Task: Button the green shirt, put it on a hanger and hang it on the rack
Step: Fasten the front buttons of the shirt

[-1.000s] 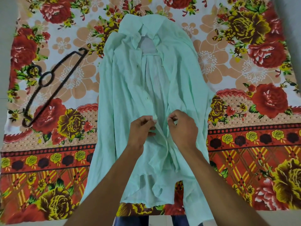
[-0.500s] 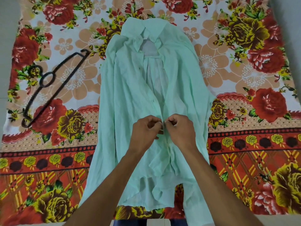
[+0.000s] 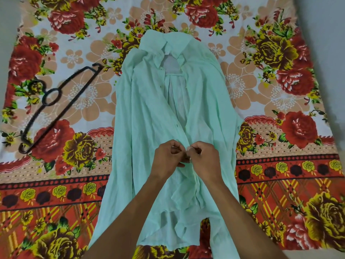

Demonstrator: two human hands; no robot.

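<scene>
Since a second ago the hands have closed together. The left hand (image 3: 168, 157) and right hand (image 3: 205, 159) now touch, their curled fingers pinching the two front edges of the green shirt (image 3: 149, 118). The shirt lies on a floral sheet (image 3: 280, 90), with a black hanger (image 3: 56, 107) apart at its left. The fingers hide any button.
</scene>
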